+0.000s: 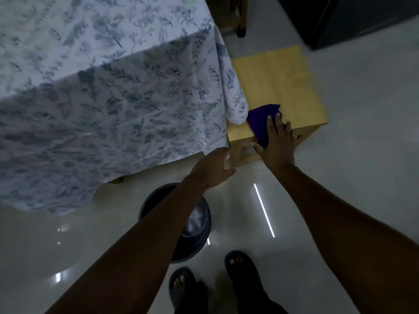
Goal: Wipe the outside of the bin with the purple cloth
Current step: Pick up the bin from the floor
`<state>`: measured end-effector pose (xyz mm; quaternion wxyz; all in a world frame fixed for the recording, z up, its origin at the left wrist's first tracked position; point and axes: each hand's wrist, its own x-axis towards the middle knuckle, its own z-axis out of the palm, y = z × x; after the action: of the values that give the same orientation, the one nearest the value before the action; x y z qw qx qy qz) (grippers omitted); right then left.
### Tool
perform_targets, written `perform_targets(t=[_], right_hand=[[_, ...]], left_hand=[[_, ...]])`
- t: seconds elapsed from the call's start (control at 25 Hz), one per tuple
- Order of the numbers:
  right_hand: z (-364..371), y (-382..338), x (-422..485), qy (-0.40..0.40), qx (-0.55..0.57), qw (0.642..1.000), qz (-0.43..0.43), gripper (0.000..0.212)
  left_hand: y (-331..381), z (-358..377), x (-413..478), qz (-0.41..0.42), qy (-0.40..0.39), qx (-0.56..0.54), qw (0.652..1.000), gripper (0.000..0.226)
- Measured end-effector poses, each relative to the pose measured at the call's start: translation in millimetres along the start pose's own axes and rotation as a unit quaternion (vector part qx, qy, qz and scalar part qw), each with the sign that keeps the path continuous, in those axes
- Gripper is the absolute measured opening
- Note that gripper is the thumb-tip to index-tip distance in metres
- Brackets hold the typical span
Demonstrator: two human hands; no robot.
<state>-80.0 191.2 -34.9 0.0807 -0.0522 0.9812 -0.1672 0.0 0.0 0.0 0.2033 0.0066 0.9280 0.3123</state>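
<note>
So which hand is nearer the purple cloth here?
Right. The right hand lies flat on the purple cloth atop the wooden stool. The left hand is off the cloth, at the stool's near-left edge.

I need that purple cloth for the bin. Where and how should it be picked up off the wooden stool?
Grip the purple cloth at its bunched far part, coming down from above. It lies flat across the wooden stool near edge under the right hand, so probably pinch a fold there.

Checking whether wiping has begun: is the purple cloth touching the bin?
No, the purple cloth lies on the wooden stool under the right hand, while the bin stands apart on the floor.
</note>
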Motion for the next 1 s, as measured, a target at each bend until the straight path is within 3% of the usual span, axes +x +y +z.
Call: perform_targets(t=[0.24, 0.44, 0.64, 0.8, 1.0], right_hand=[[26.7, 0.4, -8.0, 0.129, 0.020, 0.991, -0.009, 0.064], [43.6, -10.8, -64.0, 0.180, 0.153, 0.972, -0.003, 0.059], [92.6, -44.8, -154.8, 0.139, 0.242, 0.960, -0.002, 0.060], [103.0, -64.2, -212.7, 0.111, 0.236, 0.964, -0.042, 0.061], [116.4, -71.4, -250.8, 0.059, 0.246, 0.967, -0.001, 0.057]], left_hand=[[-30.6, 27.1, -7.0, 0.001, 0.019, 0.033, 0.999, 0.066], [-51.4, 41.9, -42.5, -0.010, 0.005, 0.046, 0.999, 0.068], [-86.3, 66.9, -92.0, -0.019, 0.008, 0.055, 0.998, 0.069], [-102.7, 96.7, -145.6, -0.026, 0.013, 0.038, 0.999, 0.068], [-133.4, 138.5, -197.7, -0.087, -0.032, 0.038, 0.995, 0.053]])
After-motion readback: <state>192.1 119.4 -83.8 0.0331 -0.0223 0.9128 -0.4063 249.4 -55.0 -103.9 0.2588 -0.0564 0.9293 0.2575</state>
